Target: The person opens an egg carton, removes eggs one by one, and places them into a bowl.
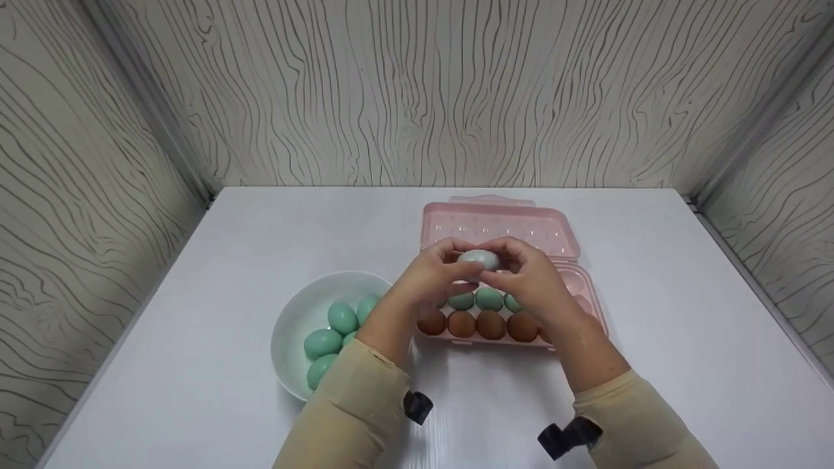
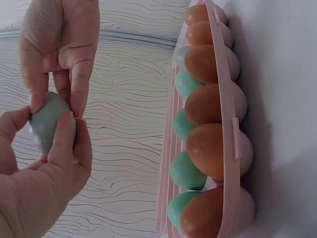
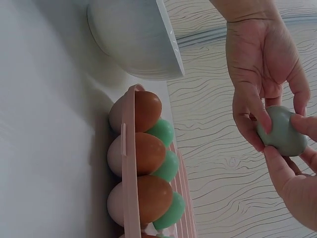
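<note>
A pale grey-green egg (image 1: pixel 480 260) is held up between both hands, above the pink egg carton (image 1: pixel 596 306). My left hand (image 1: pixel 430 273) pinches the egg from the left with thumb and fingers. From the other side, my right hand (image 1: pixel 534 280) grips it with its fingertips. The lidded carton lies open below. Brown eggs (image 1: pixel 490 324) fill much of its near row, and green eggs (image 1: pixel 488 299) sit in the row behind. One paler egg (image 2: pixel 183 57) shows among them in the left wrist view. My hands and forearms hide part of the carton.
Left of the carton stands a white bowl (image 1: pixel 287 326) with several green eggs (image 1: pixel 323 344) in it, partly covered by my left forearm. The carton's raised lid (image 1: pixel 502 228) lies toward the back. Patterned panels (image 1: pixel 417 91) enclose the white table (image 1: pixel 677 273) at the back and sides.
</note>
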A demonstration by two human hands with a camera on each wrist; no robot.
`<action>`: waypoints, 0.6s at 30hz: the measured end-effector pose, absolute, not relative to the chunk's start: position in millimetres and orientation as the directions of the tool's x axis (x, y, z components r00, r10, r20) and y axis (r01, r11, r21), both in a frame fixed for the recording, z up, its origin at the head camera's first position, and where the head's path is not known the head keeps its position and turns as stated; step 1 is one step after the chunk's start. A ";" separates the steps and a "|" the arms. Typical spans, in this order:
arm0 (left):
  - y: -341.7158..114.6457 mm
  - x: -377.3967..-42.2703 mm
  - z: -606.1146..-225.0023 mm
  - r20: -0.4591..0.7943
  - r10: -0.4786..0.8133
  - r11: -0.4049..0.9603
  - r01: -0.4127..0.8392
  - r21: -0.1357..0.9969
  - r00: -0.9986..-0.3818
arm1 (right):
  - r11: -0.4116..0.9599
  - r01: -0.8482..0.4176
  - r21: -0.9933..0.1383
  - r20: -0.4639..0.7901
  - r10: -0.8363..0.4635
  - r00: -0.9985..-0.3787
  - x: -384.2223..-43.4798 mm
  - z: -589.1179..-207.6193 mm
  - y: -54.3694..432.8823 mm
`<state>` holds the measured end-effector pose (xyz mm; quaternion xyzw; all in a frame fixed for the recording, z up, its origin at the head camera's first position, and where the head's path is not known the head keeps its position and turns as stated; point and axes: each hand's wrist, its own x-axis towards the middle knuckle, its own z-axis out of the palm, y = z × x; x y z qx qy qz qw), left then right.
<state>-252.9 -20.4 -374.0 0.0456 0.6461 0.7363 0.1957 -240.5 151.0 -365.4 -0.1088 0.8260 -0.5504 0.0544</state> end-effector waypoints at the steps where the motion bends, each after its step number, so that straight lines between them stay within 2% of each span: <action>1: -20.8 -253.0 -373.5 -0.187 0.345 -0.081 -0.228 0.970 -0.920 | 0.373 -0.121 -0.920 0.029 -0.243 -0.970 -240.6 -364.9 150.9; 12: -33.6 -254.9 -366.1 -0.180 0.331 -0.004 -0.192 0.981 -0.926 | 0.289 -0.127 -0.949 0.048 -0.266 -0.963 -240.7 -363.9 154.4; 18: -49.1 -256.4 -359.0 -0.178 0.313 0.023 -0.180 0.983 -0.933 | 0.343 -0.143 -0.928 0.053 -0.259 -0.965 -242.4 -363.6 158.3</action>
